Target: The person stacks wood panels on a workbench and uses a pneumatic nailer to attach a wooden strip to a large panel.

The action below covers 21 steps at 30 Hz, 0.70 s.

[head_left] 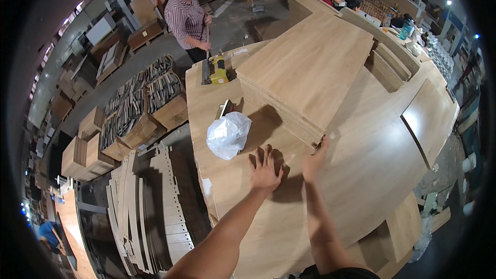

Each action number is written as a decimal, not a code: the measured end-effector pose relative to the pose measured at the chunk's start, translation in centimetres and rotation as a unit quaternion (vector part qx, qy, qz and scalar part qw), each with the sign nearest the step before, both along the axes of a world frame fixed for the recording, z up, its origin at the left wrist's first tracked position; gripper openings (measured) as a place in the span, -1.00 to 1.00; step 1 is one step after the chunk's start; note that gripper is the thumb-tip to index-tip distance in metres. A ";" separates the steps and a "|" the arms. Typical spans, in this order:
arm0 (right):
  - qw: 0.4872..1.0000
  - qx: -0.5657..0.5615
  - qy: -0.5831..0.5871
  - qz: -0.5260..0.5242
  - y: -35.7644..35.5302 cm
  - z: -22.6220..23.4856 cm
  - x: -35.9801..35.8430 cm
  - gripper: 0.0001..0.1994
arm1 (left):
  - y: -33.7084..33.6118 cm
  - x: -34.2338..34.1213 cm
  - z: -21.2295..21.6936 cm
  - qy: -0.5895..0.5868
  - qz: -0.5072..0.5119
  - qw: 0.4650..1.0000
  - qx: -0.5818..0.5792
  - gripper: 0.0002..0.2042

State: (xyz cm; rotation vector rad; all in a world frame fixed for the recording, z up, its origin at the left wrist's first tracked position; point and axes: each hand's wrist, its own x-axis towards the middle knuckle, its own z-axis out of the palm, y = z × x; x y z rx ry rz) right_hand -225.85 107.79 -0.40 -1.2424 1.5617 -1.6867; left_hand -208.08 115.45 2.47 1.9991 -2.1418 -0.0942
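Note:
My left hand (266,171) is open above the large wood-topped table (361,139), its fingers spread and a shadow beside it. My right hand (314,161) is at the near corner of a stack of light wooden boards (307,62); its fingers close about the corner, slightly blurred. The stack lies at a slant, with raw chipboard edges toward me. Left of it sits a crumpled clear plastic bag (228,135), with a small dark-and-white object (225,108) partly behind it. Farther back lies a yellow-and-black power tool (219,71).
A thin panel (431,119) lies on the table's right side, and narrow boards (390,67) stand behind the stack. To the left are cartons of dark strips (137,98) and long drilled panels (168,206). A person in a striped shirt (183,18) stands beyond the table; others work farther off.

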 end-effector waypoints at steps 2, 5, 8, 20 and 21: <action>0.986 -0.076 -0.145 0.007 -1.1 -0.2 -2.0 -0.32 | -0.1 0.3 -0.1 0.009 0.011 1.000 -0.008 -0.21; 0.955 -0.096 -0.281 -0.020 -5.3 -1.0 -6.0 -0.40 | -0.3 -0.2 -0.3 0.039 0.000 0.999 -0.012 -0.20; 0.948 -0.079 -0.307 -0.009 -8.4 -0.8 -5.4 -0.38 | -0.5 -0.4 0.0 0.029 -0.003 1.000 0.004 -0.21; 0.907 -0.103 -0.402 0.067 -9.3 1.6 -0.5 -0.26 | -0.7 0.3 0.9 0.022 0.004 0.999 0.045 -0.16; 0.909 -0.097 -0.399 0.074 -9.4 2.0 0.3 -0.25 | -0.7 0.4 0.9 0.025 0.004 0.999 0.045 -0.17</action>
